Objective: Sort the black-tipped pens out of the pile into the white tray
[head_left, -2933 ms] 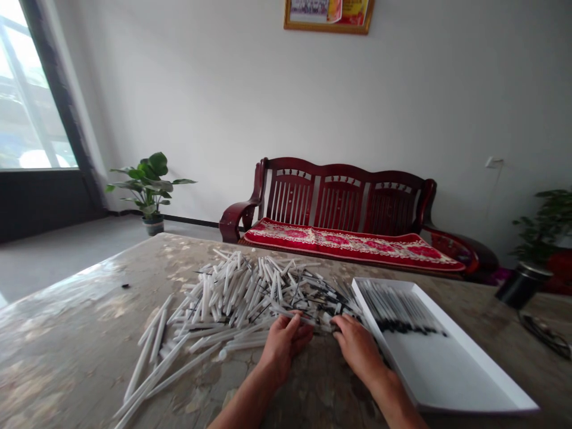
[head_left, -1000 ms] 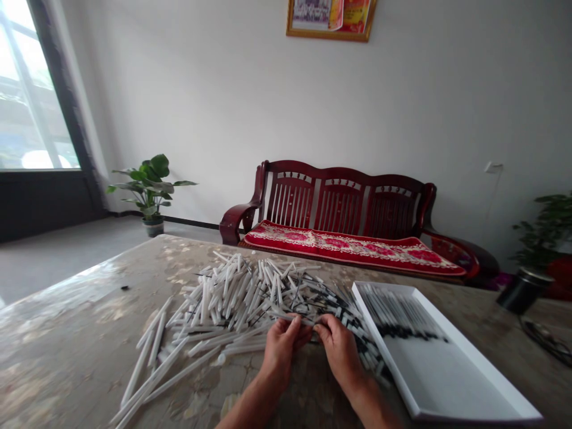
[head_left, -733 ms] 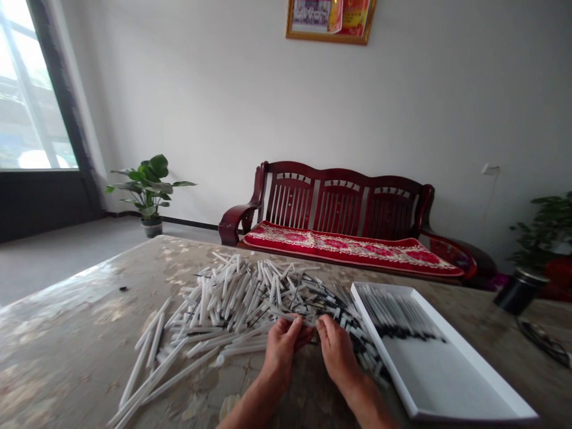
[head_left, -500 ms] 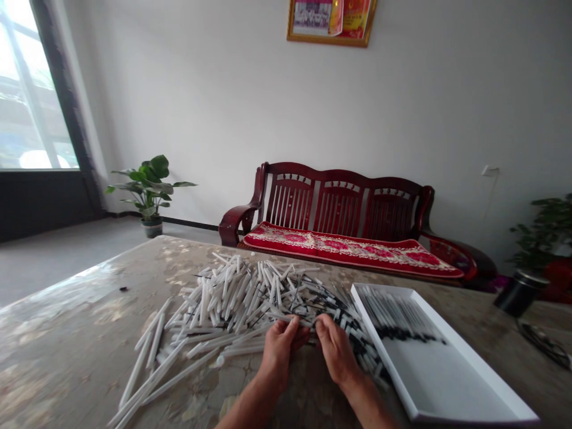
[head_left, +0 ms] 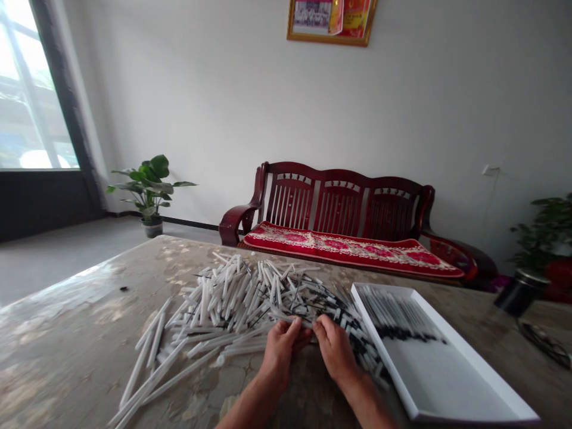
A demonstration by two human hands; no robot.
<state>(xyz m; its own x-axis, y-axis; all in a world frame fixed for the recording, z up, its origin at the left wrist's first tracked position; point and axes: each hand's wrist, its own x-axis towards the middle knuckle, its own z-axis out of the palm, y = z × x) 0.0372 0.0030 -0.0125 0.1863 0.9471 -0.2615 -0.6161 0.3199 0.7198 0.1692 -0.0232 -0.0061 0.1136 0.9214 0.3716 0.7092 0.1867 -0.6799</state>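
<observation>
Left grip: our left hand [head_left: 280, 351], low in the middle of the frame, is curled nearly shut and pinches a few white sticks [head_left: 232, 298] with black tips. We cannot tell how many.
Right grip: our right hand [head_left: 334, 348], just beside it, is curled the same way on the same bunch, it seems.
Sticks: a big messy pile lies in the middle of the table [head_left: 67, 333], and more spill toward us.
Tray: a white tray [head_left: 440, 381] sits at lower right, with neat rows of sticks at its far end.
Rest: a red sofa [head_left: 344, 208] stands at the back, with a plant [head_left: 149, 190] at left and glasses [head_left: 543, 348] at right.
Could go wrong: a loose grip could drop sticks, and tugging could slide the pile into the tray and mess up the rows.
</observation>
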